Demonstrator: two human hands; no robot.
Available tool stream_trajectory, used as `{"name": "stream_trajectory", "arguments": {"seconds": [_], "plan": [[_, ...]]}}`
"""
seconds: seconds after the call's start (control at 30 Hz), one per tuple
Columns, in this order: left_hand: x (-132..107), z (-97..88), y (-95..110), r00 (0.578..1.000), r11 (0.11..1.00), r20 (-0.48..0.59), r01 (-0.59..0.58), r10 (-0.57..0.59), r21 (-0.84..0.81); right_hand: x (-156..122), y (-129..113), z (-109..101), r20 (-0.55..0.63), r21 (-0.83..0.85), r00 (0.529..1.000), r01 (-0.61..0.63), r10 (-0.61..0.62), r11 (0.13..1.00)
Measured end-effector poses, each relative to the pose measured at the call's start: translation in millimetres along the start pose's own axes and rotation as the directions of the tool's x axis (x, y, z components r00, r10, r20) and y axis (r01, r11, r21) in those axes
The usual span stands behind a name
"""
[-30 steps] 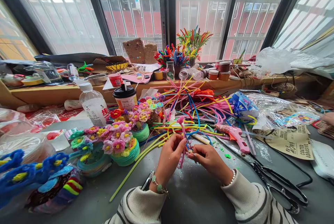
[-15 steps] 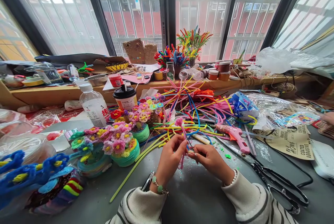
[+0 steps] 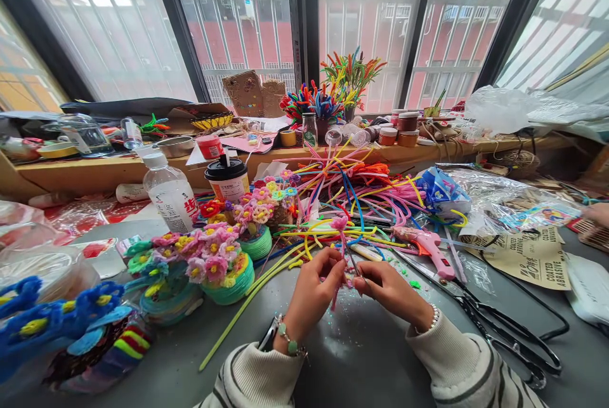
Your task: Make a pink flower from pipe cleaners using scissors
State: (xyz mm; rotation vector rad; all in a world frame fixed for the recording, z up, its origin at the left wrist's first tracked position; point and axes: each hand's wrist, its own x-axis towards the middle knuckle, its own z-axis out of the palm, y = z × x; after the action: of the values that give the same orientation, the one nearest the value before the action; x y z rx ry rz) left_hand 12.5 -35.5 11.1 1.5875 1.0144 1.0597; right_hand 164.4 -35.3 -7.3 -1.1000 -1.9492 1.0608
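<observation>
My left hand (image 3: 318, 281) pinches a fuzzy pink pipe cleaner (image 3: 339, 224), its curled head above my fingers and its tail hanging below them. Facing it, my right hand (image 3: 389, 287) is closed around a slim, dark metal tool (image 3: 353, 261) that looks like tweezers; its tip points at the pink stem. My fingers cover part of both. Left of my hands, finished pipe-cleaner flowers (image 3: 214, 256) in pink and yellow fill a green wrapped pot (image 3: 233, 287). Loose yellow-green pipe cleaners (image 3: 228, 329) lie beside my left wrist.
A pink glue gun (image 3: 431, 249) and large black scissors (image 3: 514, 338) lie to the right. Behind are a heap of pipe cleaners (image 3: 380, 189), a lidded cup (image 3: 227, 179) and a plastic bottle (image 3: 169, 195). Another person's hand (image 3: 597, 212) shows at the right edge.
Both hands have shifted slightly to the right. The pink pipe cleaner moved right with my left hand, and the metal tool is angled a little differently against it.
</observation>
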Motion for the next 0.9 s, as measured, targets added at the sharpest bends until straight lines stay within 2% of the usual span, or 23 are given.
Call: {"name": "stream_trajectory", "arguments": {"seconds": [0.23,0.5,0.73,0.9], "plan": [[0.4,0.2,-0.4,1.000,1.000,0.018,-0.012,0.012,0.000,0.5,0.3,0.0,-0.001,-0.008,1.000,0.001,-0.001,1.000],[1.5,-0.5,-3.6,1.000,1.000,-0.009,-0.007,0.007,-0.016,3.8,3.4,6.1,-0.141,-0.045,0.990,-0.012,0.005,0.999],[0.9,0.2,-2.3,1.000,1.000,0.019,-0.010,0.010,0.007,1.6,1.7,2.3,-0.042,0.036,0.999,0.030,-0.028,0.999],[-0.5,0.5,1.2,0.999,1.000,0.053,-0.015,0.014,0.010,1.2,0.4,1.6,-0.028,0.033,1.000,0.014,-0.013,0.999]]}}
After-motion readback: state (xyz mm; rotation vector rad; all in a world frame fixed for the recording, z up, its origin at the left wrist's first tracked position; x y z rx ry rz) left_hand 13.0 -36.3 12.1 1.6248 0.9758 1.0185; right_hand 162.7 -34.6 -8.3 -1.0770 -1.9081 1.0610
